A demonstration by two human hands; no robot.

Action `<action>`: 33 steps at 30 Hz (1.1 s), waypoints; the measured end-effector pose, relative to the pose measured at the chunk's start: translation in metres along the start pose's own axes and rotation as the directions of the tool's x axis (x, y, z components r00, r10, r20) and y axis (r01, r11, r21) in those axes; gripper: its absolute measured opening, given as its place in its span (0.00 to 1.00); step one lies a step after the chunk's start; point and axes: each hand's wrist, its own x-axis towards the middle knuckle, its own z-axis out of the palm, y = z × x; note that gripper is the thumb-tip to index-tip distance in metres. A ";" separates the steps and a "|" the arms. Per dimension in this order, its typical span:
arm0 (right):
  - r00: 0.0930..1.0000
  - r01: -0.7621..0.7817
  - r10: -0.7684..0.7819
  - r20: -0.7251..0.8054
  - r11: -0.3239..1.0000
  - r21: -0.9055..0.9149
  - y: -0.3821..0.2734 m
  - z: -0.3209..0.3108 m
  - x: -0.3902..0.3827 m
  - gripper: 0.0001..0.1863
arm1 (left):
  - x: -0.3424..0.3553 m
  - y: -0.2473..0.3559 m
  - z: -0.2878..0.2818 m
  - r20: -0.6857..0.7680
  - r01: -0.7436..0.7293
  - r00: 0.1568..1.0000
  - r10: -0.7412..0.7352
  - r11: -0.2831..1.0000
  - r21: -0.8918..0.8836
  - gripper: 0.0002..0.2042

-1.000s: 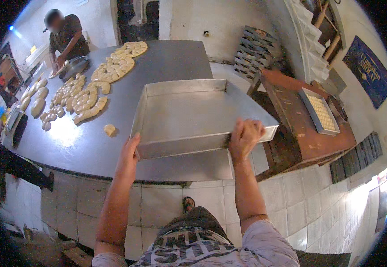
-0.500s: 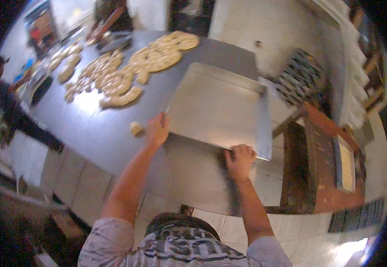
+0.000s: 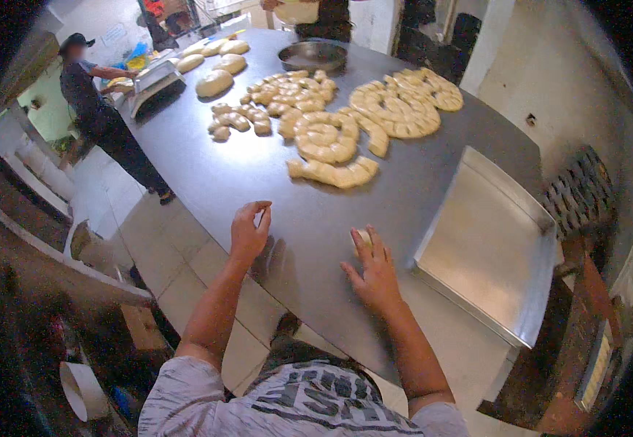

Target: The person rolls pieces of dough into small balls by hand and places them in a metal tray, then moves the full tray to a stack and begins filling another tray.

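My right hand [image 3: 376, 273] is over the steel table [image 3: 316, 226] with fingers stretched and thumb apart. A small piece of dough [image 3: 360, 238] shows at its fingertips; whether they press on it I cannot tell. My left hand [image 3: 250, 229] hovers near the table's front edge, fingers slightly curved, thumb apart, with nothing in it. To the right of my right hand lies a square metal baking tray [image 3: 487, 244] with low walls. Beyond my hands are a short dough strip [image 3: 334, 173], a coiled dough rope [image 3: 327, 138] and a wider flat dough coil [image 3: 396, 109].
Cut dough pieces [image 3: 291, 91] and round dough lumps [image 3: 214, 83] spread toward the far left, near a round metal pan [image 3: 313, 56]. A person [image 3: 91, 95] works at a metal machine [image 3: 157, 86] on the left. Another person [image 3: 323, 18] stands at the far edge.
Both hands have let go of the baking tray, which now lies at the right. My right hand has come to the small dough piece. The view has turned left.
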 end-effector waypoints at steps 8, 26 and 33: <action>0.949 -0.263 0.261 -0.176 0.965 0.009 -0.016 0.011 -0.020 0.16 | 0.147 -0.200 -0.019 -0.107 0.196 0.980 -0.170 0.930 0.312 0.12; 0.600 -0.794 0.646 -0.471 0.411 -0.449 0.074 -0.167 -0.215 0.12 | 0.140 -0.113 0.041 0.407 0.241 0.903 -0.140 0.948 -0.207 0.13; 0.775 -0.578 0.491 -0.397 0.805 -0.132 0.078 -0.154 -0.200 0.11 | 0.035 0.067 0.035 0.593 0.293 0.805 0.021 0.855 -0.429 0.08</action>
